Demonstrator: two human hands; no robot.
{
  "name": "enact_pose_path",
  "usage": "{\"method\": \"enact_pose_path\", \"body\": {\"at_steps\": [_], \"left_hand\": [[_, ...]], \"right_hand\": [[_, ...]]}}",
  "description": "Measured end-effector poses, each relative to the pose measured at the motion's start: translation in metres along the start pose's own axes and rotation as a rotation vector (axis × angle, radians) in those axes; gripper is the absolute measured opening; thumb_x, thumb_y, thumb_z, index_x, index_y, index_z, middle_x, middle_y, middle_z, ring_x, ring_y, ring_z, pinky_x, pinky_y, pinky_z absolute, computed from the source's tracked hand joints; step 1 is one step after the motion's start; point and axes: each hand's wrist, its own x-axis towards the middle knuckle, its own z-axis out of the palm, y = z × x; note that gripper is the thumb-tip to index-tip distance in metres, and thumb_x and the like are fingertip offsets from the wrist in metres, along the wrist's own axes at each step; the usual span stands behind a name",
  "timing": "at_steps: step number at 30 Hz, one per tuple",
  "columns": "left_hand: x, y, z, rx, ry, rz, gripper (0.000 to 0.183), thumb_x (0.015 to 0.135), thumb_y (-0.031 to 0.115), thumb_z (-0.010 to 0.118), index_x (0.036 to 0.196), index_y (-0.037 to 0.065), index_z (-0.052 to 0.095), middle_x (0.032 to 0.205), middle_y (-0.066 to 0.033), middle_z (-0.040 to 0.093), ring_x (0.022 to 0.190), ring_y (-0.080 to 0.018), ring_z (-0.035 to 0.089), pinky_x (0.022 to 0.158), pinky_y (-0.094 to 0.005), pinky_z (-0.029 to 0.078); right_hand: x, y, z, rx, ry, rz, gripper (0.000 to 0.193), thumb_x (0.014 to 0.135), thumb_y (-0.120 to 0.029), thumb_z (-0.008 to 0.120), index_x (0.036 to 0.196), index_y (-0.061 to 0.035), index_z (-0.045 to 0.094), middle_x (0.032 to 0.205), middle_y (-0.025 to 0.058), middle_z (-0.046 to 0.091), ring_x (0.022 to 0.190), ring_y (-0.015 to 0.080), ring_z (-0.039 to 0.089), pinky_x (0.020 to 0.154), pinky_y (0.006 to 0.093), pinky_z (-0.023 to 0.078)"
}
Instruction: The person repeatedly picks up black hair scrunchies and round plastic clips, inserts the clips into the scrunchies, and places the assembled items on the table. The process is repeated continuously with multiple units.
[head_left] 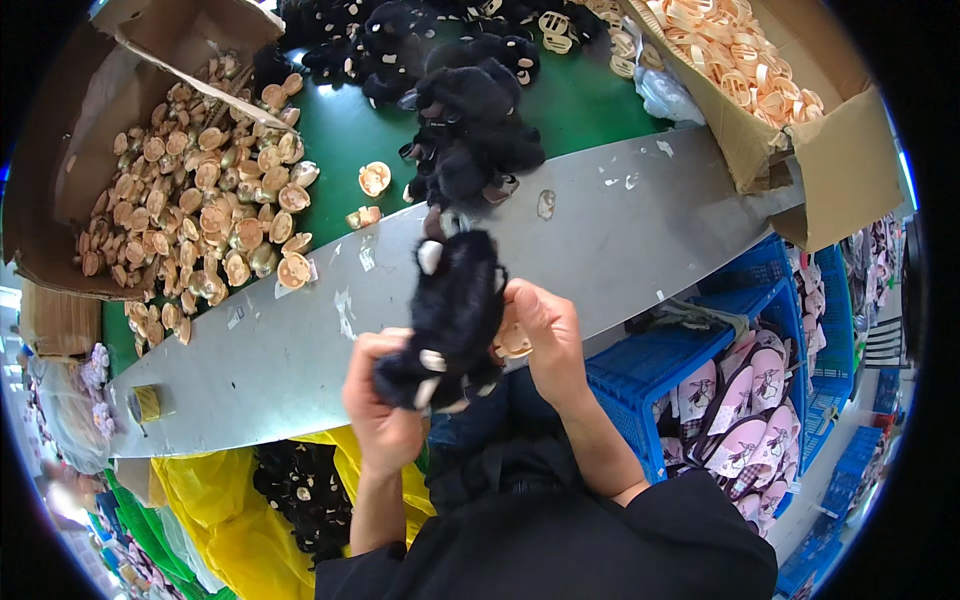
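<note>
Above the metal table edge I hold a black plush piece (455, 295) with small cream-coloured parts on it. My left hand (385, 405) grips its lower end, fingers closed round the fur. In my right hand (548, 340) a round beige plastic part (513, 338) is pinched against the plush's right side; how far it sits inside the plush is hidden. Beyond, a pile of similar black plush pieces (470, 115) runs back across the table. Two loose round beige parts lie on the green surface, one of them a shell-like cup (374, 179).
At left, a cardboard box (40, 225) spills many beige plastic parts. Another carton (845, 165) at right holds peach-coloured plastic pieces. Blue crates (640, 375) with pink slippers (745, 440) stand right of me. A tape roll (145, 403) lies near the left edge, above a yellow bag (215, 510).
</note>
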Motion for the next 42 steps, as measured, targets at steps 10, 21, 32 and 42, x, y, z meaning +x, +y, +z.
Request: {"method": "enact_pose_path", "body": {"at_steps": [10, 21, 32, 42], "left_hand": [[-0.020, -0.012, -0.001, 0.007, 0.052, -0.231, 0.074, 0.082, 0.034, 0.082, 0.136, -0.001, 0.046, 0.126, -0.0092, 0.058, 0.121, -0.0175, 0.055, 0.108, -0.0344, 0.039], [-0.029, -0.018, -0.013, -0.017, 0.170, -0.269, 0.059, 0.084, 0.017, 0.081, 0.136, 0.005, 0.055, 0.119, -0.0097, 0.067, 0.107, -0.0225, 0.068, 0.095, -0.0340, 0.056], [-0.027, -0.014, -0.016, -0.432, 0.286, -0.357, 0.023, 0.106, 0.017, 0.056, 0.110, -0.001, 0.069, 0.105, -0.0109, 0.075, 0.093, -0.0172, 0.073, 0.083, -0.0292, 0.058], [-0.027, 0.002, 0.000, -0.182, 0.265, -0.395, 0.030, 0.096, 0.020, 0.069, 0.116, -0.003, 0.068, 0.106, -0.0072, 0.073, 0.092, -0.0176, 0.071, 0.087, -0.0306, 0.056]], "right_hand": [[0.001, -0.004, 0.015, -0.569, -0.040, -0.367, 0.035, 0.083, -0.020, 0.082, 0.106, -0.0007, 0.063, 0.091, 0.0110, 0.061, 0.081, 0.0227, 0.064, 0.074, 0.0315, 0.052], [-0.010, 0.000, 0.016, -0.178, -0.153, -0.121, 0.018, 0.093, -0.015, 0.073, 0.098, 0.0008, 0.066, 0.084, 0.0012, 0.058, 0.075, 0.0051, 0.052, 0.066, 0.0219, 0.044], [-0.017, -0.014, 0.023, -0.031, -0.139, 0.114, 0.017, 0.096, -0.016, 0.067, 0.090, -0.0009, 0.063, 0.073, -0.0061, 0.052, 0.067, 0.0003, 0.040, 0.057, 0.0201, 0.034], [-0.012, -0.005, 0.024, -0.310, -0.118, 0.003, 0.024, 0.096, -0.019, 0.071, 0.086, 0.0013, 0.062, 0.069, -0.0030, 0.052, 0.065, 0.0025, 0.040, 0.055, 0.0245, 0.035]]}}
